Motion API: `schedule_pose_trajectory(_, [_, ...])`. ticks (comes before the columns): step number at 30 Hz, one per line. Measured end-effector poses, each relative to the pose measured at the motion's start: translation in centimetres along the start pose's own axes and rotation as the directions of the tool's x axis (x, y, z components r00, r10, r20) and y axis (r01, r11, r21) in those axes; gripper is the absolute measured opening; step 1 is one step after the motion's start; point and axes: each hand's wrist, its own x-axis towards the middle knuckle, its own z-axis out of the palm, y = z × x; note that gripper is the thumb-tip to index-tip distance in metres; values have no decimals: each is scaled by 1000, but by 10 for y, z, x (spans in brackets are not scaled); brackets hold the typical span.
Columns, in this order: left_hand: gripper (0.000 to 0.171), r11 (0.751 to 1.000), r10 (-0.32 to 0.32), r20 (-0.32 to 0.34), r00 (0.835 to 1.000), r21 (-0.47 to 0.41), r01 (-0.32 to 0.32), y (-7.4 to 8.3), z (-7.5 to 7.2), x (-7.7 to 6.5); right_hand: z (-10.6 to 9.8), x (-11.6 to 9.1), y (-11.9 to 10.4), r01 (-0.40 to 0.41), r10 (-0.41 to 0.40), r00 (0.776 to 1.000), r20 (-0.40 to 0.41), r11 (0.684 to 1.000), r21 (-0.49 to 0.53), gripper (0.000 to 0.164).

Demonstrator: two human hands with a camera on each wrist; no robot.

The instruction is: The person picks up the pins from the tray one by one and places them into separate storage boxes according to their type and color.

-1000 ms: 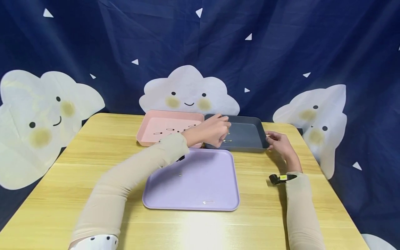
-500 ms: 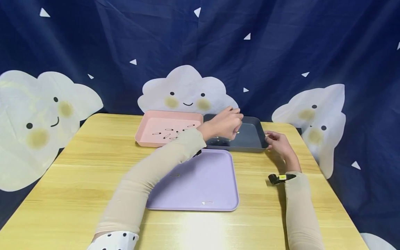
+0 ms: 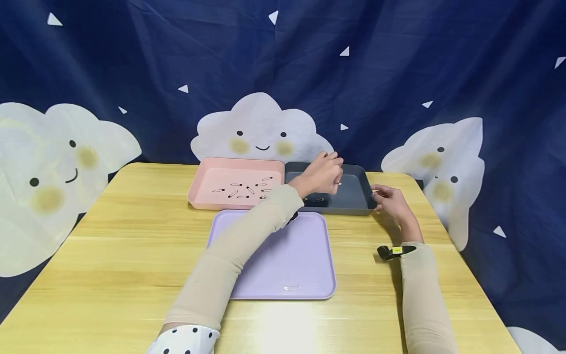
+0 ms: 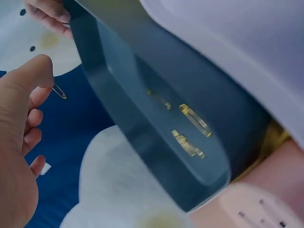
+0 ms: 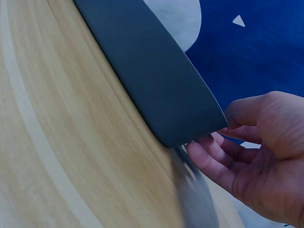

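Note:
My left hand [image 3: 323, 173] is above the dark grey tray [image 3: 353, 199], pinching a gold safety pin [image 4: 59, 91] between thumb and forefinger. Several gold safety pins [image 4: 194, 119] lie on the floor of that tray. At the tray's right end, my right hand [image 5: 266, 147] grips the corner, thumb at the rim and fingers against the outside wall. To the left, a pink tray [image 3: 201, 184] holds several dark safety pins [image 3: 249, 190]. In front lies a flat purple tray [image 3: 309, 250] with a pale safety pin [image 3: 292, 288] near its front edge; the left sleeve covers its left part.
All three trays sit on a wooden table [image 3: 119, 246], the pink and grey ones side by side at the back. A dark blue curtain [image 3: 221, 49] with cloud prints hangs behind the table.
My left hand has moved right over the grey tray with the safety pin. Its forearm now covers more of the purple tray, hiding a small pin seen there before. The right hand stays put.

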Motion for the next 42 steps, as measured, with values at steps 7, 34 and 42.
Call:
schedule_pose_trajectory(7, [8,998,-54,34,998,-12,54,-3,20,3,0,-9,-18,-16,16,1000,16,1000,6,44])
schedule_pose_trajectory(34, [11,994,-110,144,983,34,107,-8,47,-2,1,-1,-2,6,-6,1000,-7,1000,-2,44])
schedule_pose_trajectory(42, [15,992,-123,149,981,43,118,-8,50,-2,0,-2,-4,-6,6,1000,3,1000,6,44])
